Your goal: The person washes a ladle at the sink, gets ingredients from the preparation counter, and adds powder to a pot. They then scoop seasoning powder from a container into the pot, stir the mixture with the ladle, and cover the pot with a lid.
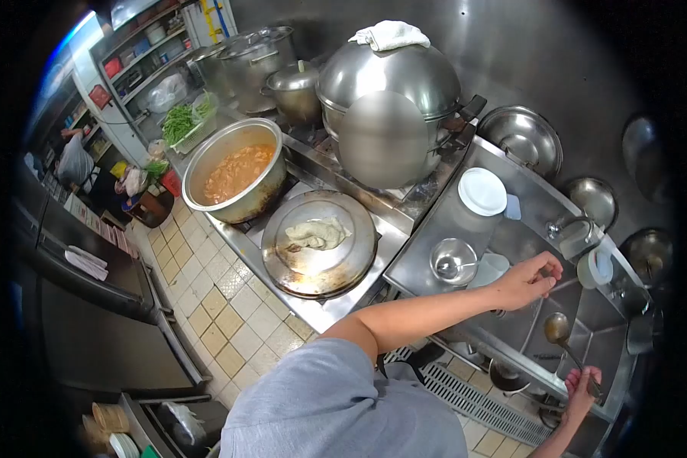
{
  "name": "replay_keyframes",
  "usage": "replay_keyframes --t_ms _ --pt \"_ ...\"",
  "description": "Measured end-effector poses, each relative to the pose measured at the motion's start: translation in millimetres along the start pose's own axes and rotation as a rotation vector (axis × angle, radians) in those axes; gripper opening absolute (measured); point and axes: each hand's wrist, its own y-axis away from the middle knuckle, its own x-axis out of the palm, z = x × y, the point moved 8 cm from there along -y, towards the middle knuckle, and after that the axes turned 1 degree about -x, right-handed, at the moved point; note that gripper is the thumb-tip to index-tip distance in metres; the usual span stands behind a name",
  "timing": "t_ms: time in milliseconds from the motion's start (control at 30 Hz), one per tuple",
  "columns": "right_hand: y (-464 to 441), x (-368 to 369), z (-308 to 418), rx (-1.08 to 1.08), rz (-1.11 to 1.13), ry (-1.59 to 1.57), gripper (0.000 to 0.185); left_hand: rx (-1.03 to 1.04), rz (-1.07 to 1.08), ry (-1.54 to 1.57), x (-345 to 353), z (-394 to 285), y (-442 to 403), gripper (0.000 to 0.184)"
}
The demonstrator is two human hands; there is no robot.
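Observation:
My right hand [582, 388] grips the handle of a metal ladle [557, 328] at the lower right. The ladle's bowl looks brownish and points up over the sink [528, 324]. Over the sink's upper part is my left hand [530, 281], its fingers loosely curled, the thumb apart, and nothing visible between them. Beside my left wrist stands a whitish translucent container [490, 269]. A steel bowl [452, 262] with a spoon in it sits on the counter just left of that.
A large pot of reddish-brown stew [238, 172] stands left of a lidded pot [320, 267] with a cloth on top. Behind them is a big domed steamer [389, 76]. A white round lid [482, 191] lies on the counter. Another person [75, 160] is far left.

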Motion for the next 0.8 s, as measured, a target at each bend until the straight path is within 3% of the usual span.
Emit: replay_keyframes --t_ms 67,100,167,233,300,333,367,400,433,500,600,633,700,800 --pt "-2 33 -6 0.03 0.053 -0.136 0.023 -0.001 -0.089 0.044 -19 6 -1 0.021" --pt "17 52 -71 0.173 0.114 -0.289 0.032 -0.164 -0.122 0.019 -24 59 21 0.021" --pt "4 77 -82 0.108 0.252 -0.62 0.044 -0.178 -0.172 0.046 -38 92 -16 0.021" --pt "5 94 -103 0.239 0.311 -1.004 0.038 -0.154 -0.223 -0.025 -46 133 -55 0.02" --pt "2 99 -147 0.426 0.278 -0.777 0.029 -0.14 -0.257 -0.398 -59 182 -100 0.015" --pt "6 91 -177 0.593 0.087 -0.663 0.018 -0.054 -0.245 -0.647 -57 200 -120 0.016" --pt "4 88 -198 0.709 0.104 -0.552 0.014 -0.069 -0.335 -0.631 -65 251 -137 0.017" --pt "5 83 -207 0.723 0.078 -0.358 0.01 -0.127 -0.342 -0.625 -70 295 -152 0.02" --pt "-3 73 -222 0.641 0.205 -0.404 0.008 -0.213 -0.331 -0.669 -75 342 -178 0.023" --pt "1 60 -233 0.657 0.249 -0.253 0.018 -0.251 -0.32 -0.782 -87 414 -192 0.025" --pt "-8 48 -220 0.653 0.206 -0.181 0.03 -0.202 -0.319 -0.948 -79 444 -216 0.021" --pt "-6 49 -205 0.786 0.117 -0.319 0.036 -0.206 -0.304 -0.932 -74 447 -222 0.021" --pt "7 55 -231 1.016 0.029 -0.454 0.047 -0.701 -0.06 -1.127 -86 500 -200 0.025" --pt "5 63 -262 1.071 0.118 -0.491 0.049 -0.635 -0.056 -1.04 -91 538 -182 0.03"
